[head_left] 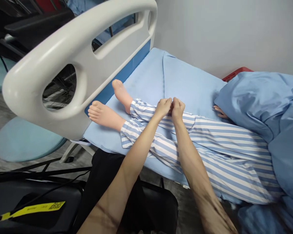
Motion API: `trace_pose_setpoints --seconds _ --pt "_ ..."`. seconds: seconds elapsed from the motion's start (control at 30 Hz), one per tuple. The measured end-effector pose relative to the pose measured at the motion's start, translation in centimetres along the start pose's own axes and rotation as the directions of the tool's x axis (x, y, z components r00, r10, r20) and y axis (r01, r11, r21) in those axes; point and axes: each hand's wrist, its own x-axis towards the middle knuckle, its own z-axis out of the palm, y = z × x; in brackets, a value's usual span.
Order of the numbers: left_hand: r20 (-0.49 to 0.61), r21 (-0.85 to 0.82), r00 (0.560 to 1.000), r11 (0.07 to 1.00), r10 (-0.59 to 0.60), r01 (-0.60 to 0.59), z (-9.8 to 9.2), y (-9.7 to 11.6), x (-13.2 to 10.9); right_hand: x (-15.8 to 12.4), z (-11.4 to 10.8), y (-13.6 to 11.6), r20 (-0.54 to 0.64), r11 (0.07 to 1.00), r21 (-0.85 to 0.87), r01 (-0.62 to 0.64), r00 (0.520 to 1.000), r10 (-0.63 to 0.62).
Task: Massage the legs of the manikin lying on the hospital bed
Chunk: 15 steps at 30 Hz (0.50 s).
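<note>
My left hand [164, 107] and my right hand [177, 109] are side by side, both with fingers curled closed. They are over the lower part of the far leg of a pair of blue-and-white striped trousers [224, 139]. Whatever the fingers may hold is hidden. The trousers are on a mannequin, whose bare near foot [104, 115] and far foot [121, 94] point towards the bed's end board. A mannequin's hand [220, 111] shows partly from under a blue quilt [249, 100].
A light blue sheet [185, 78] covers the bed. The white end board [70, 42] rises at the left. Black chairs [158, 201] stand by the near side, one with a yellow strap [39, 208] on it. A round pale-blue stool [29, 139] is on the floor.
</note>
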Motion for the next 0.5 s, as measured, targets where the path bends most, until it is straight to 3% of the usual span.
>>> trace_pose_setpoints --seconds 0.1,0.33,0.5 --pt "-0.033 0.01 0.999 1.0 0.028 -0.027 0.0 -1.4 0.4 -0.1 0.1 0.0 -0.027 0.999 0.034 0.015 1.0 -0.014" --pt "-0.074 0.032 0.991 0.994 0.108 -0.106 -0.1 -0.9 -0.1 -0.1 0.4 -1.3 -0.035 0.999 -0.046 -0.003 0.999 0.002" --pt "-0.04 0.06 0.991 0.991 0.124 -0.121 -0.1 -1.0 -0.1 -0.2 -0.8 -3.0 0.025 0.99 -0.116 0.08 0.997 -0.078"
